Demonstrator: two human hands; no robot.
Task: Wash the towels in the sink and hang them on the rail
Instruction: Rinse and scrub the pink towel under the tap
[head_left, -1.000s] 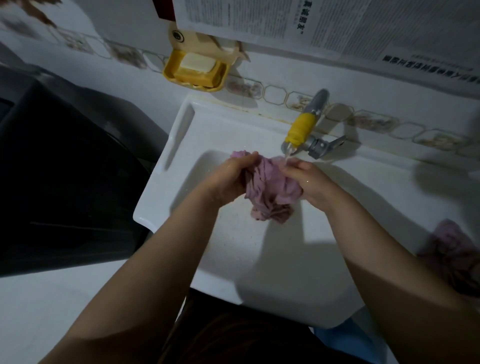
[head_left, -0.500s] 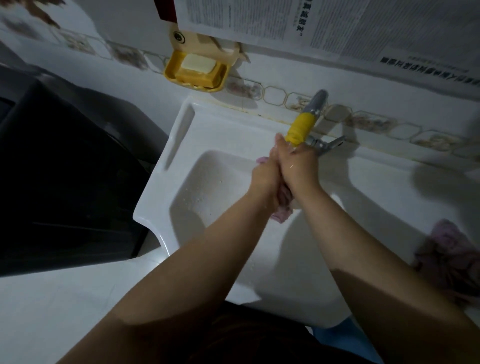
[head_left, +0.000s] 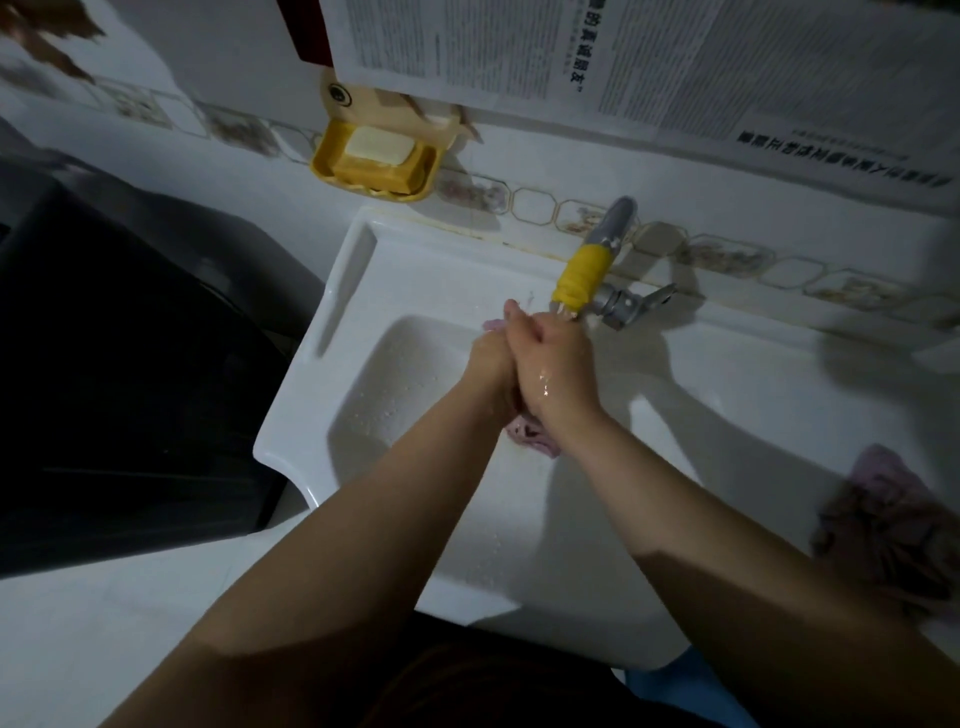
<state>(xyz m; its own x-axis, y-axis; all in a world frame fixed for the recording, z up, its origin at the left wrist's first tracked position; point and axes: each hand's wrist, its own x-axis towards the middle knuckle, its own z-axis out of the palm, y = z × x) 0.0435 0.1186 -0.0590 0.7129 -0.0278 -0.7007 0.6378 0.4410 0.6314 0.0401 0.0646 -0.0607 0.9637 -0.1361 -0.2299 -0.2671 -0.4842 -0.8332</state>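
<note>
Both hands are pressed together over the basin: my left hand (head_left: 488, 364) and right hand (head_left: 558, 364) are closed tight around a pink towel (head_left: 530, 436), only its ends poking out above and below. They sit under the yellow-wrapped tap (head_left: 582, 275) at the white sink (head_left: 322, 332) back edge. A second pinkish cloth (head_left: 883, 519), probably another towel, lies at the sink's right edge. Soap dish (head_left: 376, 161) hangs on the tiled wall.

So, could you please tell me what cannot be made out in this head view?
- Pink towel: mostly hidden between left hand and right hand.
- Second towel: in shadow, cut off by the right edge.
- Rail: out of frame.
- Wall paper small print: too small.
</note>
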